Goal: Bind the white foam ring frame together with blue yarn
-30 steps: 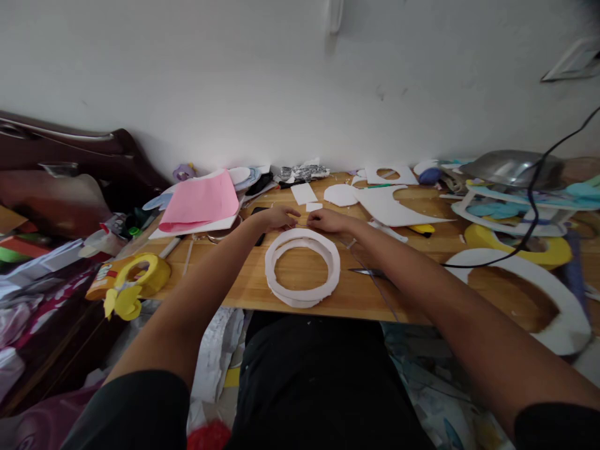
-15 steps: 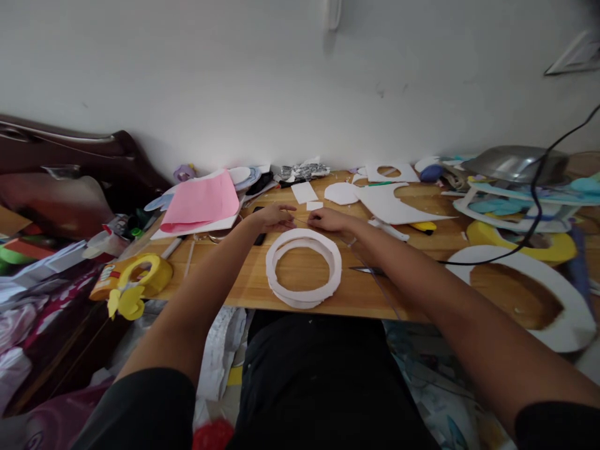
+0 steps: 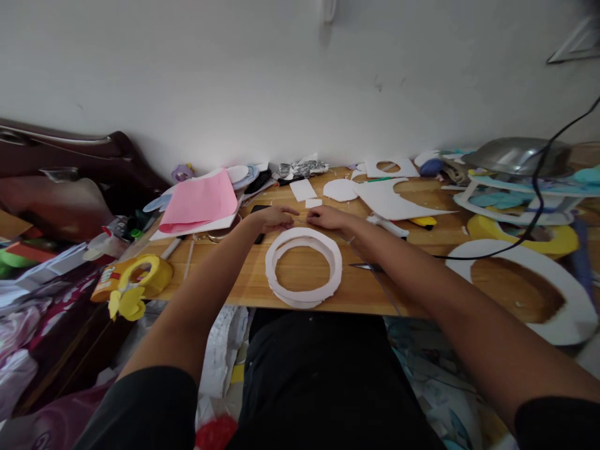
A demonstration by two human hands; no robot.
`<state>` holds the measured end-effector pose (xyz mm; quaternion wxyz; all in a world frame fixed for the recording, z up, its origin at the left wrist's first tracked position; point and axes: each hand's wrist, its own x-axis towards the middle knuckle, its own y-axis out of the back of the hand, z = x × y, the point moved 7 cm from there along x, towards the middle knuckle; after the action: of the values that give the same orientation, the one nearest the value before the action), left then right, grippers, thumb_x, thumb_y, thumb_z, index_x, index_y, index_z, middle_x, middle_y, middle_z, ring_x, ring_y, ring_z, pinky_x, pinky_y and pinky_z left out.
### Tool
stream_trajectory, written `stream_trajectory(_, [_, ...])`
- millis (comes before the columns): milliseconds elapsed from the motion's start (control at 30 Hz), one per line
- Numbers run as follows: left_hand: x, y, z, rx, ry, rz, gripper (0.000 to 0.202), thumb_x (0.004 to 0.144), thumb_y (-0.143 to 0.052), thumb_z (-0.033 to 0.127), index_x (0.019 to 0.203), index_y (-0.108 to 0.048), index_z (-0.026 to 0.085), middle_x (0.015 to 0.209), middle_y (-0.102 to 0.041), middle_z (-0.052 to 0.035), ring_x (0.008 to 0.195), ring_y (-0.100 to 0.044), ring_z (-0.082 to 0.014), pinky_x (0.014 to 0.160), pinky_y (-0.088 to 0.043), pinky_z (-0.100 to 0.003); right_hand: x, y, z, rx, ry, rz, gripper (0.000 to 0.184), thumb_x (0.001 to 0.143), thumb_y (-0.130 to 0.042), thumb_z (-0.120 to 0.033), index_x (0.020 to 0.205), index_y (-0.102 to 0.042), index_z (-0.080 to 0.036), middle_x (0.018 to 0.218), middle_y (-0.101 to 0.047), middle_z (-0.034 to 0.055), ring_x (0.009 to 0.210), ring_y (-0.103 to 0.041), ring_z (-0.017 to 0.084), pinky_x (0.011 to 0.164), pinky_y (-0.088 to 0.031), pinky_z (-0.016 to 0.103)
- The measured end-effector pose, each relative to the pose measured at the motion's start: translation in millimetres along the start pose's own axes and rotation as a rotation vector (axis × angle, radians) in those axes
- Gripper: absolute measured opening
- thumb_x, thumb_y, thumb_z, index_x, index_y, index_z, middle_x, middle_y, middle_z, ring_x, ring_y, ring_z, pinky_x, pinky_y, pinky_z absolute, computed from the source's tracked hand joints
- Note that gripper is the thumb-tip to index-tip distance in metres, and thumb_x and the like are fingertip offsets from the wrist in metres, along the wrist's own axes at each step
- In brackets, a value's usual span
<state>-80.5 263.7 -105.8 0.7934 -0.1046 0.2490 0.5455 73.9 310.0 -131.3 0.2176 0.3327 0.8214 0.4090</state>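
Note:
A white foam ring (image 3: 303, 294) lies flat near the front edge of the wooden table (image 3: 356, 290). Both my hands rest on the table just behind the ring's far rim. My left hand (image 3: 273, 218) and my right hand (image 3: 328, 217) each have fingers pinched, fingertips pointing at each other a few centimetres apart. A thin strand or stick seems to run between them, too fine to name. A thin line also trails from my right wrist toward the table's front edge.
A pink sheet (image 3: 200, 202) lies back left, white foam offcuts (image 3: 389, 201) back centre. Scissors (image 3: 368, 267) lie under my right forearm. A big white ring (image 3: 557, 312), a yellow ring (image 3: 557, 240) and a black cable (image 3: 529, 231) crowd the right. A yellow tape-like roll (image 3: 140, 278) sits front left.
The view has shifted slightly. Both hands stay pinched behind the ring, with hardly any movement between them.

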Motion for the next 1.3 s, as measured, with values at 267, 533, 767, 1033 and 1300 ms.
stream_trajectory(267, [0.9, -1.0, 6.1, -0.041, -0.054, 0.059, 0.050, 0.089, -0.054, 0.000, 0.138, -0.050, 0.012, 0.079, -0.072, -0.0069, 0.073, -0.070, -0.0130, 0.072, -0.056, -0.024, 2.1, -1.8, 3.0, 0.020, -0.002, 0.016, 0.033, 0.098, -0.062, -0.037, 0.124, -0.062, -0.017, 0.123, -0.064, 0.0091, 0.104, -0.066, 0.023, 0.088, -0.057, 0.043])
stream_trajectory(533, [-1.2, 1.0, 5.3, -0.040, -0.036, 0.062, 0.049, 0.087, -0.060, 0.000, 0.133, -0.054, 0.014, 0.079, -0.071, -0.0048, 0.068, -0.069, -0.0117, 0.067, -0.056, -0.022, -0.2, -0.7, 0.5, 0.020, 0.002, 0.014, 0.033, 0.098, -0.062, -0.036, 0.124, -0.062, -0.017, 0.123, -0.064, 0.0092, 0.104, -0.066, 0.022, 0.088, -0.057, 0.044])
stream_trajectory(767, [0.8, 5.3, 3.5, 0.038, 0.044, 0.081, 0.045, 0.081, -0.066, 0.001, 0.124, -0.061, 0.014, 0.074, -0.069, -0.0028, 0.062, -0.065, -0.0115, 0.061, -0.052, -0.022, -1.2, 0.5, -1.9, 0.002, 0.006, 0.014, 0.032, 0.098, -0.062, -0.037, 0.124, -0.062, -0.017, 0.123, -0.064, 0.0091, 0.103, -0.066, 0.022, 0.088, -0.057, 0.043])
stream_trajectory(1033, [0.1, 2.6, 2.3, 0.139, 0.102, 0.093, 0.042, 0.074, -0.072, 0.002, 0.114, -0.069, 0.017, 0.073, -0.068, -0.0004, 0.062, -0.063, -0.0103, 0.060, -0.049, -0.021, -2.8, 2.2, -6.1, -0.045, 0.032, 0.027, 0.032, 0.098, -0.062, -0.036, 0.124, -0.062, -0.017, 0.123, -0.065, 0.0090, 0.103, -0.066, 0.022, 0.087, -0.057, 0.043])
stream_trajectory(1300, [-1.9, -4.8, 3.2, 0.220, 0.131, 0.067, 0.042, 0.073, -0.068, 0.001, 0.112, -0.071, 0.019, 0.074, -0.071, -0.0019, 0.064, -0.065, -0.0131, 0.060, -0.049, -0.021, -12.8, 22.1, -29.8, -0.185, 0.153, 0.173, 0.026, 0.098, -0.061, -0.034, 0.118, -0.064, -0.017, 0.120, -0.065, 0.0088, 0.104, -0.065, 0.022, 0.091, -0.055, 0.044])
